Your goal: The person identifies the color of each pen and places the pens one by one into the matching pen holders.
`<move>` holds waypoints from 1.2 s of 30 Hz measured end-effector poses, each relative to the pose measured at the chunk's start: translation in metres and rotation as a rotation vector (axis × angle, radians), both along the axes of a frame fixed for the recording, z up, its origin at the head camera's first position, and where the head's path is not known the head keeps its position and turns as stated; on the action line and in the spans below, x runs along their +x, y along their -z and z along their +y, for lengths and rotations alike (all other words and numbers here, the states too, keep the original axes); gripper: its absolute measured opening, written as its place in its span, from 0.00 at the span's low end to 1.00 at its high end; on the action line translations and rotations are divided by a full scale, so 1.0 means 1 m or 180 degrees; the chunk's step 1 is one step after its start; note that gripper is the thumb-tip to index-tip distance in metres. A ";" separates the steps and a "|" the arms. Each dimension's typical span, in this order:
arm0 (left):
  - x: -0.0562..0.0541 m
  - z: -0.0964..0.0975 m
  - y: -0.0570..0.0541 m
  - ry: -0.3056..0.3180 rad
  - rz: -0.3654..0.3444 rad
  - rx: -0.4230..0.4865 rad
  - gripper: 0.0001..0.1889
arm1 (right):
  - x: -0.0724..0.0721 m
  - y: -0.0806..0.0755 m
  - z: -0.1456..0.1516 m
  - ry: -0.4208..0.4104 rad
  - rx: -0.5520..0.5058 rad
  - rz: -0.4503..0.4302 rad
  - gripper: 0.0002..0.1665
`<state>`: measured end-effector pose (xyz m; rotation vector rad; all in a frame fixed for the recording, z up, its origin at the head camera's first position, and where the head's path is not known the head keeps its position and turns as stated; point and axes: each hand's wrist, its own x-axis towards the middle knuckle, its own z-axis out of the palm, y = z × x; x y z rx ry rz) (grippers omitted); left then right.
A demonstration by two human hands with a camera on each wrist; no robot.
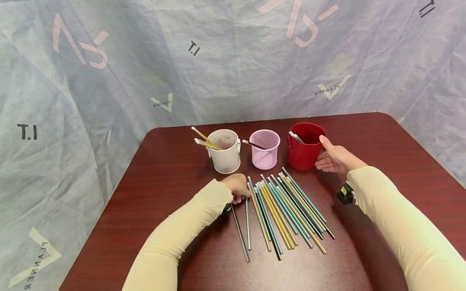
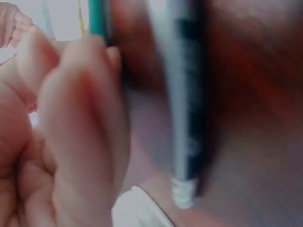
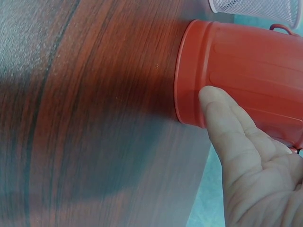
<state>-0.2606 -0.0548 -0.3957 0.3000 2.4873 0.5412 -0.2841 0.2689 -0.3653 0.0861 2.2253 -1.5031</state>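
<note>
My left hand (image 1: pixel 238 186) is at the left edge of the loose pencils, its curled fingertips on a green pencil (image 1: pixel 248 226). That green pencil (image 2: pixel 96 18) shows just beyond the fingertips in the left wrist view. Beside the hand a dark pencil (image 1: pixel 240 232) lies apart; a blurred dark pencil (image 2: pixel 184 109) with a white eraser shows close up. My right hand (image 1: pixel 336 157) touches the right side of a red bucket (image 1: pixel 305 155), its fingers (image 3: pixel 222 118) straight along the wall and the thumb near the rim. White-tipped pencils (image 1: pixel 295 137) lean in this bucket.
A white bucket (image 1: pixel 226 159) with several yellow pencils (image 1: pixel 209 143) stands at the left. Between the buckets is a pink mesh cup (image 1: pixel 265 158) holding a dark pencil (image 1: pixel 255 144). Several green, yellow and black pencils (image 1: pixel 287 210) lie spread on the dark red table (image 1: pixel 164 169).
</note>
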 end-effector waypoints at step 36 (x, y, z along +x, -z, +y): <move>0.022 -0.025 -0.113 -0.2235 0.1620 0.5924 0.14 | 0.002 0.000 0.000 -0.0035 -0.0010 0.0019 0.59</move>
